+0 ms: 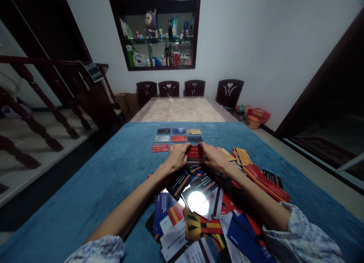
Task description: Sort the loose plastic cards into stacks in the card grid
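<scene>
Between my hands a red card (195, 152) is gripped at its two short edges. My left hand (176, 157) has its fingers closed on the left edge, and my right hand (214, 157) pinches the right edge. Just beyond lie several cards in neat rows, among them a black card (164, 131), a yellow card (193, 132), a silver card (162, 139) and a red card (160, 148). An orange card (174, 146) is partly hidden by my left hand. Under my wrists spreads a loose heap of mixed cards (186, 232), with a bright glare on one.
A blue cloth (119, 172) covers the near table, and a beige tabletop (184, 108) shows beyond it. Dark chairs (195, 88) stand at the far end. A wooden railing (51, 104) runs along the left. An orange bin (254, 121) stands at the right.
</scene>
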`<state>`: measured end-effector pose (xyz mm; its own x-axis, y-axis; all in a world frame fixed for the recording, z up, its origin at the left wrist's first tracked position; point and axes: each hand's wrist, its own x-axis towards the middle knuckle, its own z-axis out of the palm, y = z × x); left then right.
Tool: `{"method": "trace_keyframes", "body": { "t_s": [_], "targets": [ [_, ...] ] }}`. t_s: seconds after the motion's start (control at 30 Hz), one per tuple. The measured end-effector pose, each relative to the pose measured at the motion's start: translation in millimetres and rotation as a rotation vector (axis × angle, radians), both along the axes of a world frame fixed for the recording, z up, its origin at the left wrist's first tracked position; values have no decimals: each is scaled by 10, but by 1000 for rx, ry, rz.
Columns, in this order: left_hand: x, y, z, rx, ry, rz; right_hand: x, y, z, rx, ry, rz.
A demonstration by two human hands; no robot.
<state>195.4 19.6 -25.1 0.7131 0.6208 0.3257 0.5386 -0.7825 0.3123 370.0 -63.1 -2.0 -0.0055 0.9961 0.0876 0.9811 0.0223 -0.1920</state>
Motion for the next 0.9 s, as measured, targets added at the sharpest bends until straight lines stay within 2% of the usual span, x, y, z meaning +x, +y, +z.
{"method": "trace_keyframes", "body": {
  "t_s": [0.23,0.47,0.77,0.9],
  "targets": [
    [-27,-33,98,-69,50,-1,3,-18,65,-4,-43,-8],
    [-42,-31,106,-56,114,52,-22,-30,89,17,-125,-21],
    [-74,-17,155,34,172,55,85,46,17,33,-163,72],
    [-89,48,214,13,210,60,92,146,67,16,-160,112]
  ]
}}
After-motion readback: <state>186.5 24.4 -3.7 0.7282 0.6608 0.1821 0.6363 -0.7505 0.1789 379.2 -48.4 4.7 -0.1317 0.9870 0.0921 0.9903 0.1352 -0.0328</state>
